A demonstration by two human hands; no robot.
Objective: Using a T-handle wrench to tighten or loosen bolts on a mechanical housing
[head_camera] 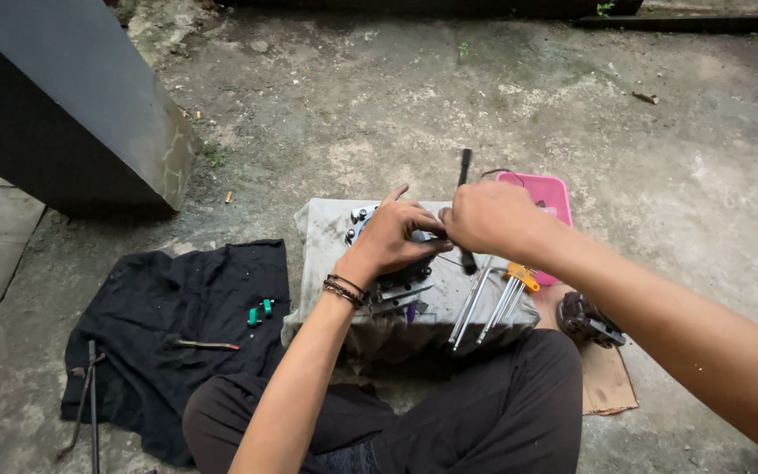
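Person sits cross-legged on concrete, both hands over a small metal engine part that rests on a pale cloth-covered block. Left hand lies on top of the part, fingers curled round its upper edge, part mostly under the palm. Right hand meets the left at its fingertips, pinched together on sth small, prob. a fastener, too hidden to tell. Part sits directly below and just left of that pinch.

Nearby: long metal T-wrenches w/ an orange-handled tool on the block, pink tray behind, black cloth w/ green bits at left.
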